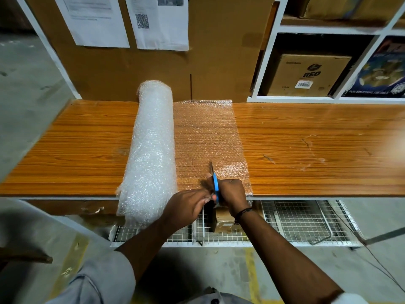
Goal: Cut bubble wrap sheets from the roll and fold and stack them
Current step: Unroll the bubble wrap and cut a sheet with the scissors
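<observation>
Translucent bubble wrap sheet [206, 137], edge seemingly in left hand [186, 207], scissors [215, 187] in right hand [232, 194].

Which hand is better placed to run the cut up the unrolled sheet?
Right. The right hand grips the blue-handled scissors, blade pointing up the unrolled sheet beside the roll; the left hand only sits at the near edge.

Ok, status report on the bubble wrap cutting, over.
Right hand grips blue scissors, blades over the unrolled sheet at its near edge. Left hand pinches that edge beside them. Roll lies left of the sheet. Cut line ahead unobstructed.
</observation>
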